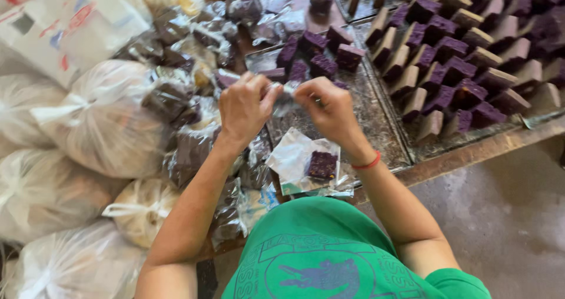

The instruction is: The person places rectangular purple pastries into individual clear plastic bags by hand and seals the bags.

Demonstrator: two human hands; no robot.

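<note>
Both hands work over the desk (471, 155), w/ the big tray (406, 140) of cakes as landmark; left hand (244, 108) and right hand (329, 110) meet just left of the tray, pinched shut on the two ends of a clear wrapper (284, 93); fingertips close together, wrapper pulled taut between them, prob. because thin film only twists or seals when held tight at both ends; what's inside the film I can't tell, it's mostly hidden by the fingers.

Below the hands, nearer the person than the tray's front-left corner, a purple cake (322, 165) lies on a loose plastic sheet (294, 158); flat, centred on the film, so it looks set ready for wrapping; not touched by either hand.

On the tray itself: rows of cut cakes (465, 69), purple tops, tan undersides, many tipped on edge and leaning on each other, packed close; a smaller bunch of cakes (315, 55) sits left of the tray, just beyond the hands, within easy reach.

Further left of the tray: heap of wrapped pieces (188, 116) in clear film, piled loose, touching each other; beyond those, well apart from the tray, tied white bags (100, 122), knotted at top, bulging, stacked at the desk's left end.

Red band (368, 162) on the right wrist; green shirt (329, 258) at bottom.
</note>
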